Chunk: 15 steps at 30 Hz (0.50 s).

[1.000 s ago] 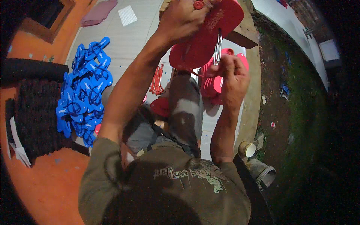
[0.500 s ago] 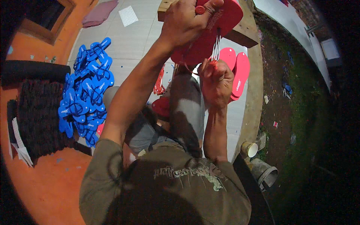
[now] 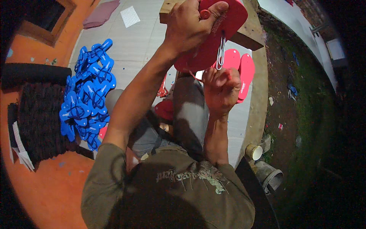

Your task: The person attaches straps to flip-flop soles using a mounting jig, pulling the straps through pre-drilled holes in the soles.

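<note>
My left hand [image 3: 190,28] is closed round a red flip-flop sole [image 3: 238,17], held up at the top of the view. Beside the thumb sits a round red plug [image 3: 205,14] against the sole. A long metal wire loop [image 3: 221,53] sticks out of the sole, its rounded end pointing down. Just under that end is my right hand [image 3: 222,91], fingers curled. A thin red strap [image 3: 195,76] runs from the sole's lower edge toward these fingers, and a bit of red shows between them. The fingers partly hide what they hold.
Pink-red soles [image 3: 247,74] lie right of my hand near a wooden beam [image 3: 256,114]. Red straps [image 3: 163,89] and another red piece [image 3: 164,110] are by my legs. Blue flip-flops [image 3: 89,91] are heaped at left, beside a dark stack [image 3: 42,118]. A wooden block [image 3: 244,40] stands behind the held sole.
My right hand has moved slightly down and away from the wire loop, whose rounded end now shows bare. The left hand and sole have shifted only a little.
</note>
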Each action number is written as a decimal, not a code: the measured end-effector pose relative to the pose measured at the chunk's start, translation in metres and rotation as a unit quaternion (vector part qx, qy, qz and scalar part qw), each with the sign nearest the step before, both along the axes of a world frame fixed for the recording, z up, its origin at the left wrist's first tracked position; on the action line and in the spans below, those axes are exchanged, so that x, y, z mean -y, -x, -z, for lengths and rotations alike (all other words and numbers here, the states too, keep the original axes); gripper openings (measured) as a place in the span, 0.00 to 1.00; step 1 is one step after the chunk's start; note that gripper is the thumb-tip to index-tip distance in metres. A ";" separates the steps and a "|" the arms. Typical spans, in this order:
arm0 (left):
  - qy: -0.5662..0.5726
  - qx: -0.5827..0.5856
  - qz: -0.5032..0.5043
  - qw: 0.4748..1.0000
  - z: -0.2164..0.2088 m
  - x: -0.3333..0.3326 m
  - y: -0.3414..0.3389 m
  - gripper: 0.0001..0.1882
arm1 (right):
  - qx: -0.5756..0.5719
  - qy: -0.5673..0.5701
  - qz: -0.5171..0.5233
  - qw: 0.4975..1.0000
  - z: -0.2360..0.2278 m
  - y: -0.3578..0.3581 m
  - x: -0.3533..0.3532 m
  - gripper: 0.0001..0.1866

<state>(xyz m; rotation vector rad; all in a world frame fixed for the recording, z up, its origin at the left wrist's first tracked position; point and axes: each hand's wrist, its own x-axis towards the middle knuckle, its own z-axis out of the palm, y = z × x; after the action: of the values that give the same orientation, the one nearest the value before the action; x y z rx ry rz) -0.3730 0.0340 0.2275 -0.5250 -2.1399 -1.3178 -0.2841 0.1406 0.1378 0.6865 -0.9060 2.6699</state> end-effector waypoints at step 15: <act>-0.043 0.003 0.048 0.998 -0.004 0.000 -0.006 0.21 | 0.129 -0.130 -0.052 0.982 -0.012 0.001 -0.012 0.14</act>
<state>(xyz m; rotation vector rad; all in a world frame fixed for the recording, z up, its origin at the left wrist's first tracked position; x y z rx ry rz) -0.3673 0.0341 0.2312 -0.5968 -2.0750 -1.4581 -0.2849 0.1527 0.1503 0.4537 -1.3397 2.8054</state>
